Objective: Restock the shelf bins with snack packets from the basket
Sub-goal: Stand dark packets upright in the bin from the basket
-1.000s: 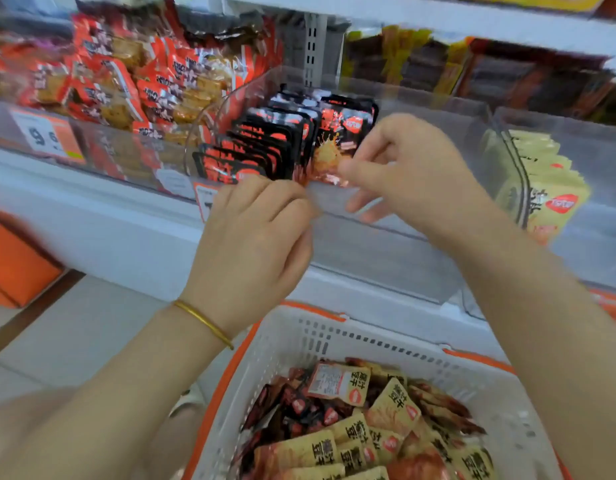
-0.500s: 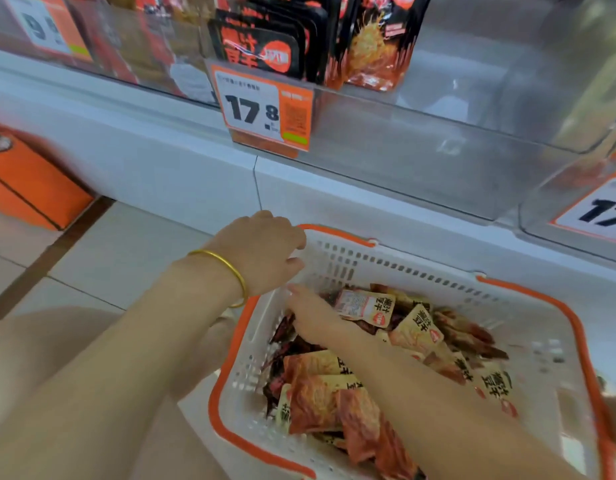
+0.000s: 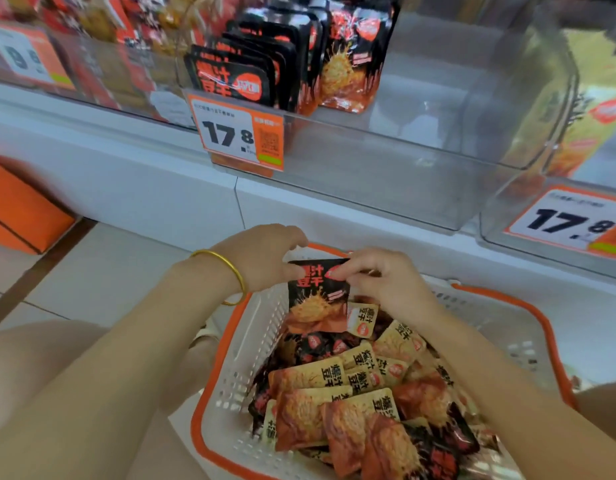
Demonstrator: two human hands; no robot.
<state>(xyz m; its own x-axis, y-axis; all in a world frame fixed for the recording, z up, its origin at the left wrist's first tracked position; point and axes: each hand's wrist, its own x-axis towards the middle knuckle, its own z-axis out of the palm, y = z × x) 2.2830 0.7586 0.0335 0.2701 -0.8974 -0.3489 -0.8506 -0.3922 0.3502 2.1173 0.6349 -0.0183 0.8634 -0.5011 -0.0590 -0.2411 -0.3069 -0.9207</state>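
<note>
By my reading you are partway through. The clear plastic shelf bin [image 3: 420,140] has one upright row of black packets [image 3: 261,53] at its left end, and the rest of its width is bare, so plenty of restocking is left. The white plastic basket with an orange rim [image 3: 237,344] sits below the shelf in front of you, heaped with loose packets [image 3: 334,403].

Just above the basket's far edge, both your hands hold one black snack packet with red lettering [image 3: 317,296]. Your left hand [image 3: 261,258] pinches its top left corner with curled fingers. Your right hand [image 3: 386,282] pinches the top right edge.

The count:
- One packet in your hands.
- One basket.
- Roughly six packets in the bin row, though overlap hides the exact figure.
- Well over a dozen in the basket, yellow and black-and-red mixed, too piled to count.
- Two orange-edged price labels [image 3: 237,133] reading 17.8.
</note>
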